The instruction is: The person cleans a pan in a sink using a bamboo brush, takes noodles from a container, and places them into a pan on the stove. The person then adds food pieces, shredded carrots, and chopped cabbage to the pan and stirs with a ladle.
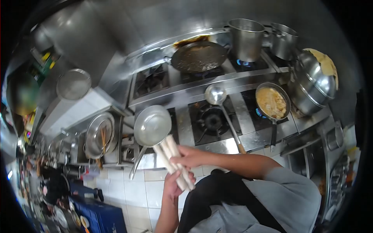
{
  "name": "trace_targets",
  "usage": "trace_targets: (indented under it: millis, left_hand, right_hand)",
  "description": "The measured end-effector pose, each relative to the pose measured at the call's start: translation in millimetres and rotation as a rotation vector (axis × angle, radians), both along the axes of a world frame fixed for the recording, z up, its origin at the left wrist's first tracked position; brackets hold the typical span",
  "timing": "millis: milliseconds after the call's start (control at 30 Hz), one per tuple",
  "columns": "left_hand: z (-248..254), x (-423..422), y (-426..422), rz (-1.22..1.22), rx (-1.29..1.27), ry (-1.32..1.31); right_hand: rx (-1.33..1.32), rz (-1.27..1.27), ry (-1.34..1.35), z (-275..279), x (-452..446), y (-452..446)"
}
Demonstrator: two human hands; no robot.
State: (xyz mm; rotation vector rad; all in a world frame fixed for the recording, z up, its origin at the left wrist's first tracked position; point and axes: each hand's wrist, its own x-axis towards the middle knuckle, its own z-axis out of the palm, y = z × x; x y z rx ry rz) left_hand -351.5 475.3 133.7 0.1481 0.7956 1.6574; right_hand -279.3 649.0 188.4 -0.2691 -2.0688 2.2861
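Several long white sticks (171,157), too blurred to identify, lie bundled between my two hands. My left hand (174,183) closes round their lower end. Across their middle, my right hand (187,156) has its fingers wrapped over them. The upper ends of the sticks reach the rim of a metal pan (152,126) at the front left of the stove; whether they touch it I cannot tell. Right of that pan, a long-handled ladle (216,94) lies across a black burner (213,121).
A frying pan with yellowish food (271,101) sits over a blue flame. Behind are a dark wok (199,57) and a tall pot (246,40). A lidded steamer (312,83) stands right, a metal basin (100,134) left. Another person (54,186) is at far left.
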Motion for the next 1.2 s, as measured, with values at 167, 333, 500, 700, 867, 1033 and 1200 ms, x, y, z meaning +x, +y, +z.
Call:
trace_targets:
  millis: [167, 333, 500, 700, 867, 1033, 1200]
  left_hand:
    - [51.7, -15.2, 189.0, -0.281, 0.086, 0.017]
    - [48.7, -58.3, 379.2, -0.461, 0.328, -0.137]
    - [50.5, -78.0, 484.7, -0.128, 0.137, -0.449]
    - [64.2, -73.4, 472.9, -0.039, 0.179, -0.584]
    - [55.8, -27.0, 294.1, -0.596, 0.259, -0.085]
    - [-44.5, -36.7, 56.4, -0.59, -0.18, 0.54]
    - [-167.0, -22.0, -173.8, 0.118, -0.896, 0.371]
  right_hand:
    - [-0.148, -0.648, 0.007, -17.2, 97.4, 101.4]
    - [-0.134, -0.909, -0.092, -38.8, 180.6, 119.3]
    - [-0.306, -1.0, -0.184, -62.7, 195.2, 97.2]
    - [-0.341, -0.824, -0.171, -73.4, 174.4, 91.0]
    - [-0.145, -0.422, -0.364, -93.4, 141.5, 81.4]
    - [0.108, -0.087, -0.394, -88.2, 99.4, 70.2]
    - [0.897, -0.731, -0.072, -38.5, 18.8, 127.1]
